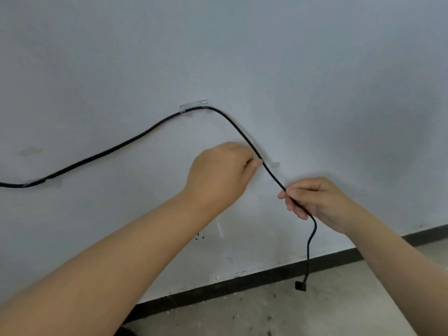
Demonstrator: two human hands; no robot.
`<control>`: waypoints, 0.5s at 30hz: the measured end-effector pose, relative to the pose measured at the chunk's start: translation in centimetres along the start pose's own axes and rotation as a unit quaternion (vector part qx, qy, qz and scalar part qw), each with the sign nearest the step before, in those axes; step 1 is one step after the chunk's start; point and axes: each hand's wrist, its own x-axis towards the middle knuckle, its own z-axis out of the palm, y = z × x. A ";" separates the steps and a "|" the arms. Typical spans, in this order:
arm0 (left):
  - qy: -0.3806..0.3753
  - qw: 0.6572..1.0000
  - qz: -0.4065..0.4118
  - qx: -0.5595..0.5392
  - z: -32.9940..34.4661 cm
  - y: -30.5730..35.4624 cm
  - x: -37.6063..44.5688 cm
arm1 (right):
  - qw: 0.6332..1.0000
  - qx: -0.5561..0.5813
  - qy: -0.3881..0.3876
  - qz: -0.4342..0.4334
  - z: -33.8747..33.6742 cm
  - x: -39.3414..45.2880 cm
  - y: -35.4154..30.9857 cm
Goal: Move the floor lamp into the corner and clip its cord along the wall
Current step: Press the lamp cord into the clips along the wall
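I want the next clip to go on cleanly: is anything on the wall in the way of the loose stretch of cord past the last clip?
Nothing visible blocks it. Past the clear clip, the cord runs over bare wall to the left hand and right hand, both gripping it. The plug hangs free above the floor.

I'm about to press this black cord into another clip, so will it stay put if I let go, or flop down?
Likely floppy: past the clear clip the cord sags straight away, and below the right hand it hangs in loose bends. The plug dangling near the floor probably pulls it down. The left hand only pinches it, so it seems light.
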 end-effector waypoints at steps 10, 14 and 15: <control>0.087 0.951 -0.211 -0.210 2.1 -0.7 0.0 | 0.982 -0.169 0.041 0.073 0.8 1.4 -1.9; 0.011 0.954 -0.187 -0.234 6.3 2.2 -0.1 | 0.967 -0.191 0.112 0.126 -1.6 -2.3 1.0; 0.024 0.953 -0.192 -0.232 6.3 2.4 0.3 | 0.965 -0.200 0.117 0.123 -1.6 -2.4 0.4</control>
